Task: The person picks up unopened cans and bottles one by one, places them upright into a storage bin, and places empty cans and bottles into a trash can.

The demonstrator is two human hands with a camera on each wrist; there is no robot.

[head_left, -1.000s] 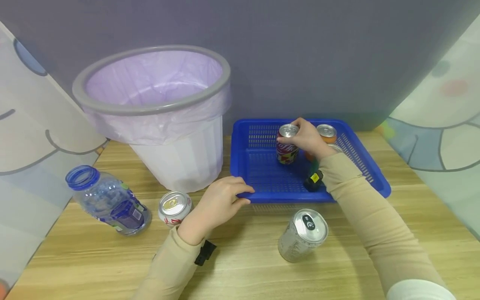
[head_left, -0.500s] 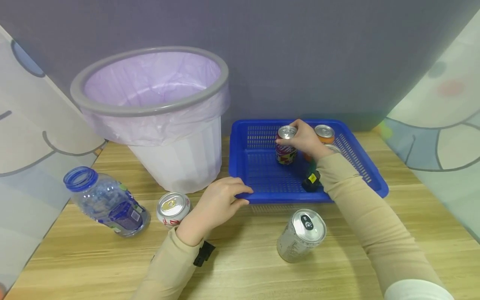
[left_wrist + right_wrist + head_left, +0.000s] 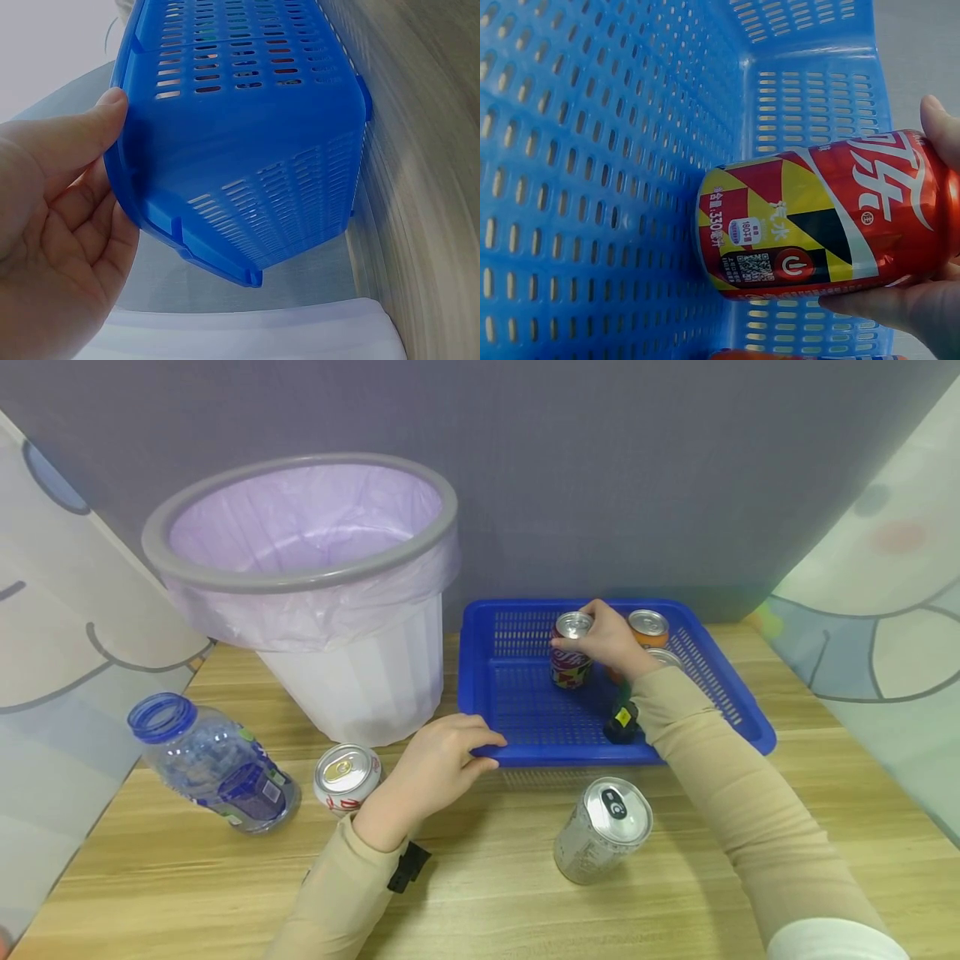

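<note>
My right hand (image 3: 611, 639) grips a red cola can (image 3: 572, 664) by its upper part, inside the blue plastic basket (image 3: 570, 756). The can stands upright, its base at the basket floor; red, yellow and black patches show on the cola can (image 3: 802, 217) in the right wrist view. At the basket's front left corner, my left hand (image 3: 435, 768) pinches the rim. The left wrist view shows that thumb on the rim and the other fingers curled beneath. An orange can (image 3: 648, 627) and another can's lid (image 3: 666, 657) show beside my right wrist, partly hidden by it.
Left of the basket stands a white bin (image 3: 352, 685) with a purple liner. A capless clear bottle (image 3: 217, 768) and a white can (image 3: 347, 777) with red lettering are at left. A silver can (image 3: 603, 831) stands in front of the basket. A grey wall (image 3: 600, 485) rises behind.
The head view has shifted very slightly. Both hands, the cola can and the basket keep the same places relative to each other.
</note>
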